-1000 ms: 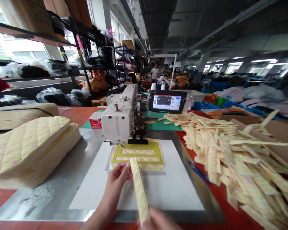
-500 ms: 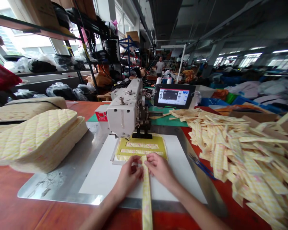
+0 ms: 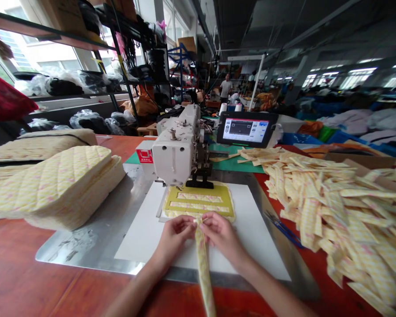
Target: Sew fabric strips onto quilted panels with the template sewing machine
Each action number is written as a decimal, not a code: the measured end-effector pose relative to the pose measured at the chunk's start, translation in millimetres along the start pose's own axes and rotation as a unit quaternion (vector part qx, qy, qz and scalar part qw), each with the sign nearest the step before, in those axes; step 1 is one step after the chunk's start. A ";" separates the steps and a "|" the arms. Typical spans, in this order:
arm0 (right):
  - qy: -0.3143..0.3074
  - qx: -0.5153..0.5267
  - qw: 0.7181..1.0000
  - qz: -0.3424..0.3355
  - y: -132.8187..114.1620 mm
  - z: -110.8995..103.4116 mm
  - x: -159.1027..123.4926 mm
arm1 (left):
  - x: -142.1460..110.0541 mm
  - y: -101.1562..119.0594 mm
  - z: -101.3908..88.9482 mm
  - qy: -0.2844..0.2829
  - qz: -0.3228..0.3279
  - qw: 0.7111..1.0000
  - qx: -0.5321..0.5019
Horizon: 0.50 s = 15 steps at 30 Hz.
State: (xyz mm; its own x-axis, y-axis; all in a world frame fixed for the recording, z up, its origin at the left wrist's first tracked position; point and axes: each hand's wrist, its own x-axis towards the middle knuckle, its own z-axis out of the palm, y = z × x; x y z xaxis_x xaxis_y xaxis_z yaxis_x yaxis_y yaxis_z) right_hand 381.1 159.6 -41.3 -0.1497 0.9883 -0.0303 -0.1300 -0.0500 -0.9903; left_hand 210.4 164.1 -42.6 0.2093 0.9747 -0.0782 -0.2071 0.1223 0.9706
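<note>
My left hand (image 3: 174, 240) and my right hand (image 3: 221, 235) meet just below a yellow template (image 3: 198, 201), their fingertips pinching the top end of a long strip of pale yellow patterned fabric (image 3: 203, 266). The strip hangs down toward me, over the table's front edge. The template lies on a white board (image 3: 145, 244), under the presser foot of a white industrial sewing machine (image 3: 180, 147). A quilted panel edge shows beneath the template. Its lower edge almost touches my fingers.
A tall pile of cut strips (image 3: 330, 207) covers the red table (image 3: 20, 268) on the right, with blue-handled scissors (image 3: 282, 229) beside it. Stacked quilted panels (image 3: 49, 187) lie on the left. A touchscreen (image 3: 246, 130) stands behind the machine. A person (image 3: 225, 87) stands far back.
My right hand has risen from the strip's lower part to join my left at its top end. Both now pinch it near the template. The view has shifted slightly.
</note>
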 end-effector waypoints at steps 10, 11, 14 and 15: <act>-0.015 0.009 1.000 -0.015 1.8 -2.8 -3.4 | -7.9 8.6 4.3 -0.017 0.086 0.992 0.087; -0.017 0.004 1.000 -0.018 1.5 -3.1 -4.2 | -8.0 8.3 3.7 -0.016 0.091 0.992 0.090; -0.026 -0.012 0.999 -0.044 -0.5 -4.6 -5.8 | -8.0 8.3 1.6 -0.020 0.099 0.991 0.091; -0.029 -0.016 0.998 -0.055 -1.4 -5.1 -6.1 | -8.0 8.7 1.0 -0.021 0.100 0.991 0.090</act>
State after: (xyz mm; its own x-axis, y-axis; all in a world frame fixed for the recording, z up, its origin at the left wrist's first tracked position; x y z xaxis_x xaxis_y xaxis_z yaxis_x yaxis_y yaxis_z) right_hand 387.2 154.5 -40.4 -0.1920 0.9776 0.0864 -0.1183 0.0644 -0.9909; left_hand 207.9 157.3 -33.3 0.2213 0.9671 0.1256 -0.0746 -0.1117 0.9909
